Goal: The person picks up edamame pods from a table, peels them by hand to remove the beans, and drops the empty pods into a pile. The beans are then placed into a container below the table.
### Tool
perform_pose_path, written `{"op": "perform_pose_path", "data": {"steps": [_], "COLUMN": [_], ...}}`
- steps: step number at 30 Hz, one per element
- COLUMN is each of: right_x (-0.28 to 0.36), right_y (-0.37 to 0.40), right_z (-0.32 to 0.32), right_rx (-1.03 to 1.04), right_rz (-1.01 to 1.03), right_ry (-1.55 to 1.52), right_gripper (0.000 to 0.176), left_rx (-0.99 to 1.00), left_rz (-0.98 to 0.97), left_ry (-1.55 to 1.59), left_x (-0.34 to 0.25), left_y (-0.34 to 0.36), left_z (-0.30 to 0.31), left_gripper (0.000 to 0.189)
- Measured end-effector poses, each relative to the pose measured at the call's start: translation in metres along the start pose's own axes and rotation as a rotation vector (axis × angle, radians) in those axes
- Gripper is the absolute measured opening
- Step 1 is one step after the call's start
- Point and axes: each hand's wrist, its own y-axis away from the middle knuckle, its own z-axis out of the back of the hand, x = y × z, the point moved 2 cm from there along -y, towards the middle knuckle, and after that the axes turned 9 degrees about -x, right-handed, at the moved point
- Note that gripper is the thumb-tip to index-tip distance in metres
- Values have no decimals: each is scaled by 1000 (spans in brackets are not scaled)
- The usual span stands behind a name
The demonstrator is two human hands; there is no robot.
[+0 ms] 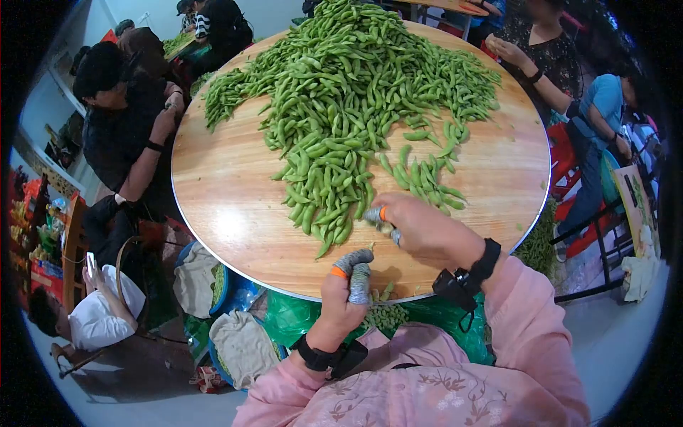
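Observation:
A tall heap of green soybean pods (341, 92) covers the far half of the round wooden table, and a tongue of it runs down towards me. Just below the tip of that tongue is my left hand (341, 288), thumb and forefinger wrapped in grey tape and pressed together; what they pinch is too small to name. My right hand (413, 224), also taped, has curled fingers beside the pods, with its grip partly hidden. A few pods (388, 290) lie by the near edge. Shelled beans (386, 317) rest below that edge, by a green plastic bag (292, 317).
The round table (228, 178) has a pale rim. Cloth-covered blue tubs (226, 281) stand on the floor at left. People sit around: one at the left (117, 135), one at the right (544, 43), and one holding a phone (107, 306).

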Motion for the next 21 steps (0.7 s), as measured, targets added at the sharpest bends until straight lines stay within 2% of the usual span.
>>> {"op": "perform_pose_path", "data": {"steps": [6, 7, 9, 11, 13, 14, 16, 17, 19, 20, 21], "right_x": [26, 32, 44, 48, 51, 51, 49, 48, 40, 37, 31], "right_y": [35, 44, 64, 85, 97, 103, 115, 120, 125, 124, 120], "right_z": [-21, -23, -20, -20, -12, -8, -4, -2, 5, 4, 6], "right_rx": [228, 230, 242, 229, 197, 194, 229, 233, 48, 60, -84], "right_rz": [138, 140, 213, 217, 240, 241, 185, 182, -21, -35, -80], "right_ry": [-188, -187, -172, -202, -254, -256, -229, -238, -249, -261, -204], "right_gripper": [30, 30, 19, 22, 29, 29, 32, 32, 37, 37, 40], "left_rx": [-75, -78, -75, -65, 0, 2, 67, 72, 93, 108, 139], "left_rz": [95, 159, 208, 263, -115, -117, -281, -272, -366, -349, -370], "left_ry": [308, 341, 343, 344, -168, -170, -607, -611, -1045, -1045, -1102], "left_x": [2, 0, -3, -6, -18, -20, -25, -26, -25, -21, -15], "left_y": [-5, -7, -9, -14, -28, -36, -54, -62, -74, -79, -85], "left_z": [4, 5, 8, 10, 10, 9, 4, -1, -12, -15, -18], "left_gripper": [17, 17, 15, 15, 14, 14, 17, 17, 16, 16, 13]}}
